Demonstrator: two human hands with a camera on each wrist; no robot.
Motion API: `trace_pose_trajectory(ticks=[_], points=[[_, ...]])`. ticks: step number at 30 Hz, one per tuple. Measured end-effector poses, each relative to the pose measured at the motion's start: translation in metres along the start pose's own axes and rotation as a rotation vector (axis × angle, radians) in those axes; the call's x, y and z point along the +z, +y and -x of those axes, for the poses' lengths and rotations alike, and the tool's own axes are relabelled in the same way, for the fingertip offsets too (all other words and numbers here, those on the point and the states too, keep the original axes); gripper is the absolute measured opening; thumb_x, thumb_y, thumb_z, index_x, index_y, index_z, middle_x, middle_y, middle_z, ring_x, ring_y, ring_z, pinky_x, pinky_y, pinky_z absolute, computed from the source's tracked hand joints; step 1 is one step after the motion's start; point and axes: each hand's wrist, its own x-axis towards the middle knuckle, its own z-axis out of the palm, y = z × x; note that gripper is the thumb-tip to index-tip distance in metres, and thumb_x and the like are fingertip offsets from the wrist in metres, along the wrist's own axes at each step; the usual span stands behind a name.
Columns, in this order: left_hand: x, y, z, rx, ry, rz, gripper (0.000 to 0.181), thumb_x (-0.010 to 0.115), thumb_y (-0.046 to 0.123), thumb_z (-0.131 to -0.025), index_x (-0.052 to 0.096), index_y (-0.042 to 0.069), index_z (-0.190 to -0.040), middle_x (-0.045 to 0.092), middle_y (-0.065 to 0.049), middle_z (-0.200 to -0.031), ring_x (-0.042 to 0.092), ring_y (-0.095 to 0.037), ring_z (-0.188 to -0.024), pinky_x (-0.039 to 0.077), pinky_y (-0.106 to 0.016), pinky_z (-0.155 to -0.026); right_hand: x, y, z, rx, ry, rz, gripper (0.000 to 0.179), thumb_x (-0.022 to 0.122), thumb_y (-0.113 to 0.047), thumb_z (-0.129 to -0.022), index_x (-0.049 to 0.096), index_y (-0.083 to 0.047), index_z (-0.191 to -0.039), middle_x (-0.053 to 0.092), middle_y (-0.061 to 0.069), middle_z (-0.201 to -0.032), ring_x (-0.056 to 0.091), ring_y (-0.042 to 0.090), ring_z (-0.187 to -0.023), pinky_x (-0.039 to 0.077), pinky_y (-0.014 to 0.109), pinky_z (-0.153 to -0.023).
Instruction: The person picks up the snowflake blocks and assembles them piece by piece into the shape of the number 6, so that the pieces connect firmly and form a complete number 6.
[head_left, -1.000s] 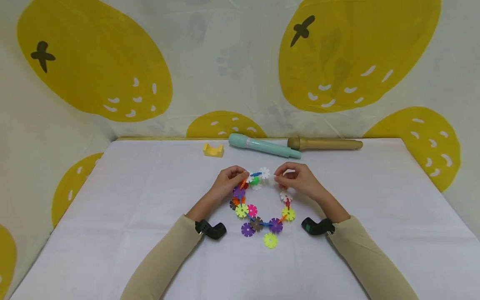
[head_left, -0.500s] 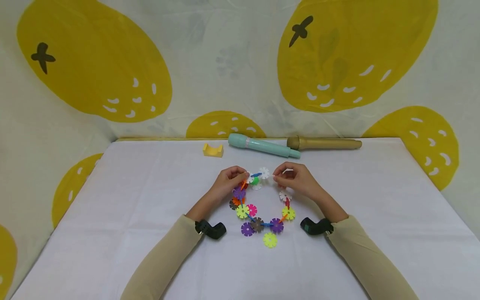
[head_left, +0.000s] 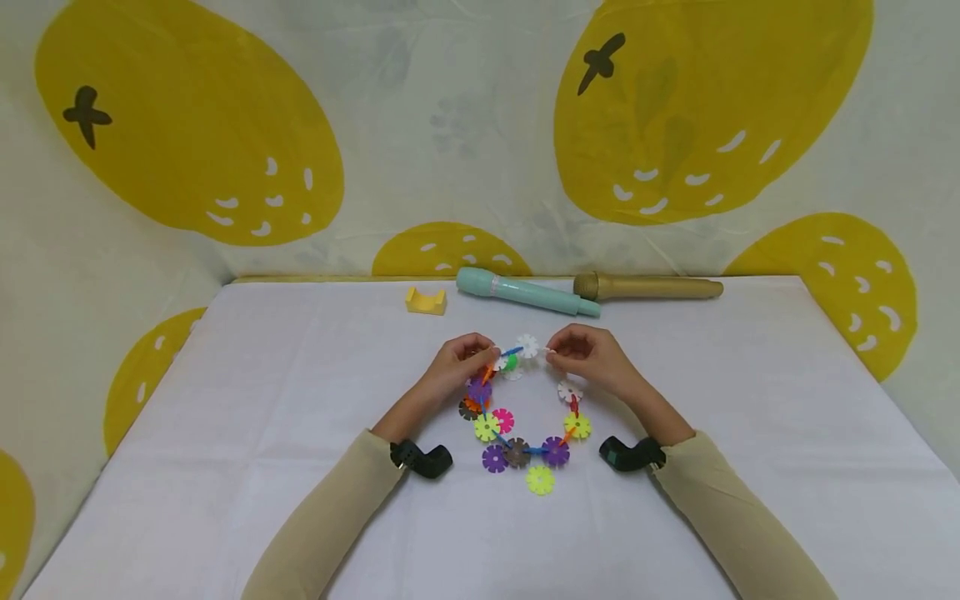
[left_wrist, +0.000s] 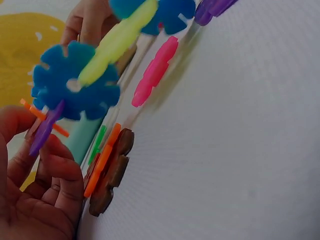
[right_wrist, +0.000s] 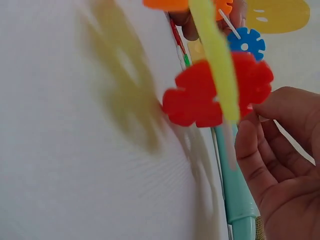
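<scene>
My left hand [head_left: 463,358] pinches a chain of colourful notched plastic discs at its upper left, by a white disc [head_left: 500,360]. The linked discs curve round in an unclosed ring, with a yellow disc [head_left: 487,427] and a purple disc [head_left: 555,451] along the near side. One end is a white disc [head_left: 527,346]; the other, at the right, is a pale disc [head_left: 570,391]. Between those ends, my right hand [head_left: 592,357] pinches a small white piece, seen nearly edge-on. In the right wrist view, a red disc [right_wrist: 200,92] partly covers the fingertips.
Loose discs lie inside and around the ring, among them a pink disc [head_left: 502,420], a purple disc [head_left: 495,458] and a yellow-green disc [head_left: 540,480]. Behind are a yellow U-shaped block [head_left: 426,302], a mint microphone [head_left: 525,292] and a gold microphone [head_left: 652,287].
The chain's left and near parts have shifted slightly right and toward the near side. Both hands keep their grip almost in place.
</scene>
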Motion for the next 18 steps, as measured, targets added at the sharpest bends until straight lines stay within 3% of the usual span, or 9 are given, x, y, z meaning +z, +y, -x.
trace_pose_trajectory(ticks=[7,12,18], points=[[0.000,-0.003,-0.001,-0.030,-0.049,-0.035,0.025,0.061,0.023,-0.098,0.067,0.007,-0.116,0.060,-0.001,-0.085,0.046,-0.015,-0.063,0.040,-0.020,-0.054,0.002,-0.003,0.002,-0.024,0.009,0.026,0.018,0.072,-0.007,-0.088,0.068,0.004,-0.103,0.067,0.018,-0.098,0.061,0.015,-0.083,0.051,0.018,-0.074],[0.000,0.001,0.000,-0.054,-0.067,-0.090,0.027,0.061,0.026,-0.097,0.070,0.007,-0.115,0.063,-0.001,-0.092,0.050,-0.015,-0.076,0.041,-0.020,-0.060,0.006,-0.007,0.004,-0.046,0.009,0.055,0.017,0.074,-0.009,-0.086,0.072,0.000,-0.100,0.071,0.013,-0.096,0.065,0.014,-0.084,0.052,0.020,-0.076],[0.000,0.002,0.000,-0.007,-0.068,-0.115,0.023,0.063,0.022,-0.096,0.071,0.004,-0.107,0.069,-0.004,-0.099,0.054,-0.015,-0.085,0.045,-0.022,-0.072,0.010,-0.011,0.004,-0.098,0.023,0.078,0.012,0.076,-0.006,-0.084,0.074,-0.001,-0.094,0.072,0.010,-0.090,0.067,0.010,-0.079,0.054,0.021,-0.074]])
